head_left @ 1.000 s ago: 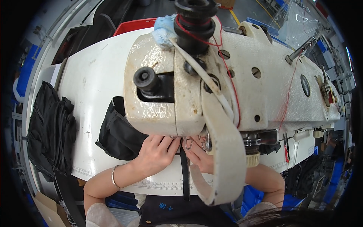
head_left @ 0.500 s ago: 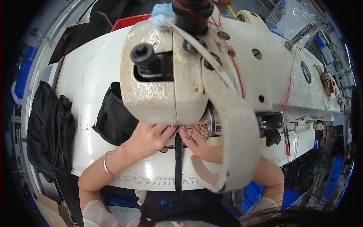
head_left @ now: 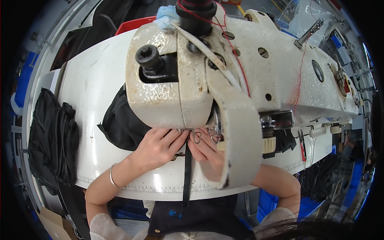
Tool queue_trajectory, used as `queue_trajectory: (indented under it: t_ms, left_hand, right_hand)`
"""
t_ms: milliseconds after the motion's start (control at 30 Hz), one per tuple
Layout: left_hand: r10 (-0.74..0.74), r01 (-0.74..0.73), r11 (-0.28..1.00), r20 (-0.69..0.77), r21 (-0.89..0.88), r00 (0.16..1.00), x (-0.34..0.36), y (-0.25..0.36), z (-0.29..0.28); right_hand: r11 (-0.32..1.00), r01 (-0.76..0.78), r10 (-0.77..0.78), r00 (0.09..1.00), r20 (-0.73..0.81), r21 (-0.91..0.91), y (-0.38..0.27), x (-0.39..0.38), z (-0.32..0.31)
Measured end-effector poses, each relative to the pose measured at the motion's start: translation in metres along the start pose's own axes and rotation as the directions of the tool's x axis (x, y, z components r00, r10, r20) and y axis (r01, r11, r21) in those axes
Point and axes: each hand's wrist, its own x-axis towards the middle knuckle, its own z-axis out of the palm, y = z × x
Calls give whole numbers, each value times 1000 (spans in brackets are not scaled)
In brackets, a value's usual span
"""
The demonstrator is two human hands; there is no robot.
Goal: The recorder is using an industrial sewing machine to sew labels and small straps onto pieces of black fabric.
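Observation:
Under the front of a cream sewing machine head, both my hands work close together. A narrow black strip runs from between my fingertips toward me and over the table edge. My left hand has its fingers bent and pressed together at the rim of a black fabric piece, which bulges out on its far left side. Close against the strip's right side are the fingers of my right hand, partly covered by the machine's curved cream lever. The machine head hides the fingertips and the needle area.
A heap of folded black fabric lies at the table's left end. Small black pieces and red-handled snips are right of the machine. Red thread runs down the machine. A printed ruler follows the white table's front edge.
The view has shifted a little, so the machine and lever appear farther left. More of my right hand's fingers show beside the strip. Both hands remain at the same spot under the machine head.

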Motion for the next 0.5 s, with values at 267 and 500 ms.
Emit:
queue_trajectory:
  t_ms: [267,500]
  left_hand:
    - [7,-6,998,-18,61,1000,1,-5,6]
    - [-26,26,998,-3,51,1000,-2,-3,9]
  right_hand:
    - [997,27,-13,979,203,-66,0,-23,20]
    - [984,28,14,972,236,-174,4,-10,0]
